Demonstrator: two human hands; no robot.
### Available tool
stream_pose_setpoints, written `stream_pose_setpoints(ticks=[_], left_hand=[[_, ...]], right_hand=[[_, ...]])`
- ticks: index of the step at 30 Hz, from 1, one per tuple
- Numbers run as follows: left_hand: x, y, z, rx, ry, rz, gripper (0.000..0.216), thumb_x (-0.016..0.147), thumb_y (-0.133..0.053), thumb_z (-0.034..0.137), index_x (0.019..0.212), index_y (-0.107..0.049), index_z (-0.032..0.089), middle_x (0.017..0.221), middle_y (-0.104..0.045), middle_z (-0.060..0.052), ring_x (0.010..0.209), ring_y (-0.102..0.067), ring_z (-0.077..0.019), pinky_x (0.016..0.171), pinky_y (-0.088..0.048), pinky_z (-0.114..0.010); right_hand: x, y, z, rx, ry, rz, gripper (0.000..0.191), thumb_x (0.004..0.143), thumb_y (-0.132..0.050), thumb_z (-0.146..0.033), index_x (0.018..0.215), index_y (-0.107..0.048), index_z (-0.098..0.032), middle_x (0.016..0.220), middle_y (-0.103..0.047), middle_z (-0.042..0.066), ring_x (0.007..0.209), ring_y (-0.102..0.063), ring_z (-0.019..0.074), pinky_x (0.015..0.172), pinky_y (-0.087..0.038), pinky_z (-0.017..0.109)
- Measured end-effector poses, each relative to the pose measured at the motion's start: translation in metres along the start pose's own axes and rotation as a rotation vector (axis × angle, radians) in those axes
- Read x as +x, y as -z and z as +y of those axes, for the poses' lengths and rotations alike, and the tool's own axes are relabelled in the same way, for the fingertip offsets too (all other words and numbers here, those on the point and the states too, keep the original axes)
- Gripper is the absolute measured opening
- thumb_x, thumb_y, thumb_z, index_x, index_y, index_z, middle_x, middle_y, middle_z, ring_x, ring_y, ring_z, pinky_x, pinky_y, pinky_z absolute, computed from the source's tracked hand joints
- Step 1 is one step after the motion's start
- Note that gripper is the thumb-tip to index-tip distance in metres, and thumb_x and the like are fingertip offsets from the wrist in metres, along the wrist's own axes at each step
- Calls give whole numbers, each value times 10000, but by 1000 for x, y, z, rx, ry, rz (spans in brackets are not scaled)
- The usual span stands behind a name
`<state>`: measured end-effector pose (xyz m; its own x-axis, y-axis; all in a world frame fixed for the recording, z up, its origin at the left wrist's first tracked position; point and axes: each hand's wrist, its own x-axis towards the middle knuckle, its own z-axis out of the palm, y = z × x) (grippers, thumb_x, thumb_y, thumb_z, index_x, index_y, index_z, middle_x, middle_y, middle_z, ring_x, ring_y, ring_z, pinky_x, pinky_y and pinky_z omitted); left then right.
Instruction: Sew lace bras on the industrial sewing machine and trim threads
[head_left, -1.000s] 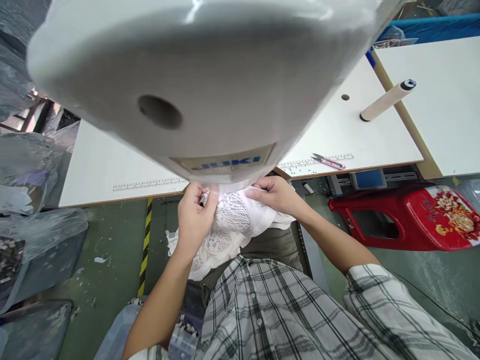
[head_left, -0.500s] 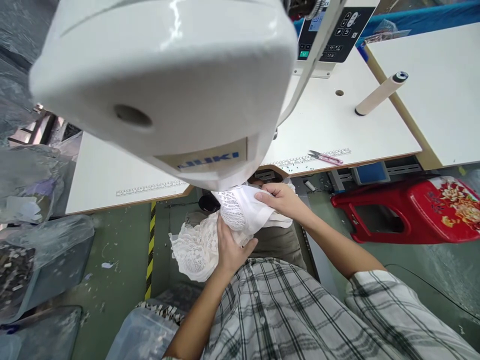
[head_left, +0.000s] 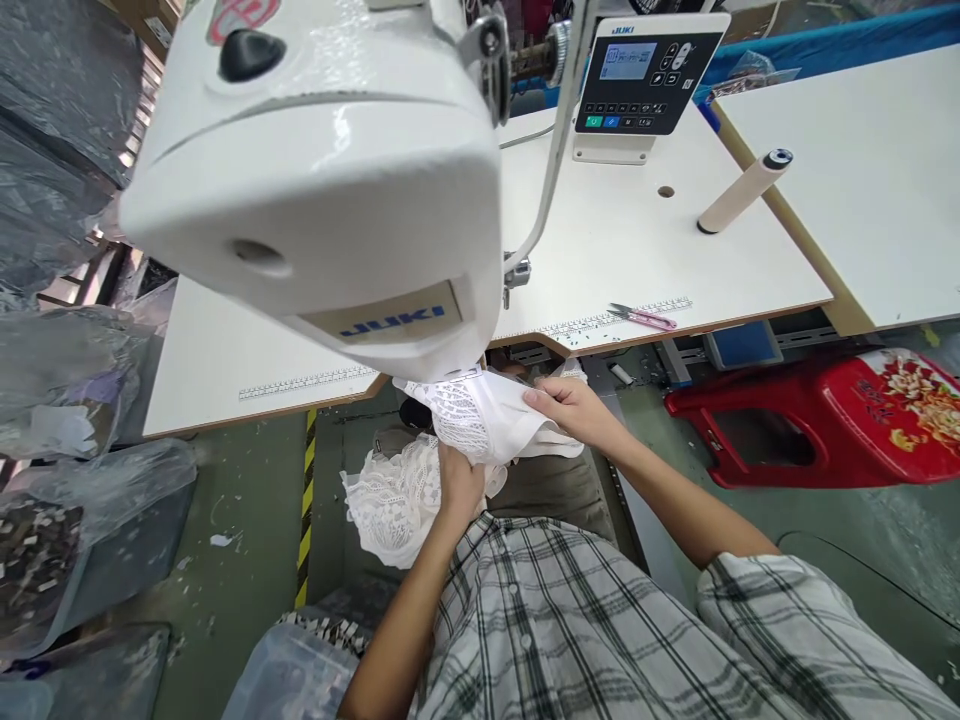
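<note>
A white lace bra (head_left: pixel 461 415) reaches up under the head of the white sewing machine (head_left: pixel 337 220). My right hand (head_left: pixel 576 410) pinches its smooth white side between thumb and fingers. Below the lace cup, my left hand (head_left: pixel 460 482) is closed on the lower edge, its fingertips hidden behind the fabric. More white lace pieces (head_left: pixel 394 500) hang over my lap, left of that hand. The machine head hides the needle and presser foot.
Pink-handled thread snips (head_left: pixel 643 317) lie on the white table (head_left: pixel 600 240) near its front edge. A thread cone (head_left: pixel 745 192) and control panel (head_left: pixel 634 80) stand behind. At right is a red stool (head_left: pixel 817 420); at lower left, a plastic bin (head_left: pixel 289 675).
My view has shifted, showing more of the machine and control panel. My left hand has turned, with its thumb now drawn in against the fabric. The right hand keeps its pinch.
</note>
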<state>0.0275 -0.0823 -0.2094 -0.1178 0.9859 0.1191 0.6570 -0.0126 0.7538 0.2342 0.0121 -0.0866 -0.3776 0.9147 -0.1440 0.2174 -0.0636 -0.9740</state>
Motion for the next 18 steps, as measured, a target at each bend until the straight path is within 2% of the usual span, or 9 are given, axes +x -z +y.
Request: stream_pose_setpoints(ticks=[3,6,8,10,11,13,15,17,18], left_hand=[[9,25,-3,3,24,57,503,953,-433,245,1447,-484,167,1459,-527,-214,1397,-479,-359,1152,-399,-581],[14,32,6,46,-28,77,491,961,-434,231,1448,-490,204,1516,-476,-196,1465,-399,-353,1197,-343,-580],[11,27,14,80,-113,-71,496,944,-501,267,1439,-509,221,1518,-480,-185,1474,-388,-362,1194,-341,-596],[4,24,17,90,-164,-286,508,918,-582,367,1407,-549,236,1517,-489,-175,1444,-429,-378,1159,-389,-608],[0,27,14,96,-148,-335,499,902,-606,422,1367,-584,243,1498,-514,-166,1408,-472,-378,1128,-429,-599],[-9,42,0,137,-33,-253,429,898,-587,499,1227,-657,234,1370,-612,-162,1281,-583,-364,1035,-513,-565],[-17,70,-20,223,126,-40,364,919,-517,534,1016,-674,220,1067,-696,-161,1067,-670,-352,902,-560,-538],[-26,103,-40,316,227,50,361,925,-492,561,788,-602,246,751,-634,-126,830,-672,-353,744,-542,-513],[-30,118,-46,356,264,56,382,914,-513,569,681,-534,268,617,-563,-81,692,-641,-326,653,-512,-460]], right_hand=[[-10,22,8,-89,-41,27,599,832,-543,-678,550,-270,-225,564,-261,-50,532,-269,88,510,-213,263],[-28,64,26,-284,-164,130,521,830,-524,-592,552,-275,-228,561,-286,-34,537,-300,107,522,-228,276],[-39,94,39,-530,-327,168,457,846,-513,-498,541,-307,-226,542,-341,-16,538,-352,130,528,-248,287],[-45,116,53,-817,-527,141,368,842,-539,-403,542,-433,-219,561,-485,30,564,-454,174,534,-288,303],[-47,121,59,-921,-598,130,296,838,-551,-366,590,-525,-208,626,-578,67,609,-520,204,547,-324,313],[-47,118,71,-1005,-614,139,195,844,-565,-328,803,-672,-170,861,-704,151,785,-631,271,630,-424,340],[-42,99,80,-955,-469,164,279,870,-562,-325,1023,-698,-135,1068,-715,204,986,-658,311,781,-491,376],[-33,68,84,-839,-269,144,324,899,-555,-335,1116,-687,-136,1132,-712,202,1058,-657,311,873,-509,396],[-27,50,85,-764,-175,101,316,911,-552,-337,1125,-686,-147,1123,-718,187,1044,-665,301,877,-517,397]])
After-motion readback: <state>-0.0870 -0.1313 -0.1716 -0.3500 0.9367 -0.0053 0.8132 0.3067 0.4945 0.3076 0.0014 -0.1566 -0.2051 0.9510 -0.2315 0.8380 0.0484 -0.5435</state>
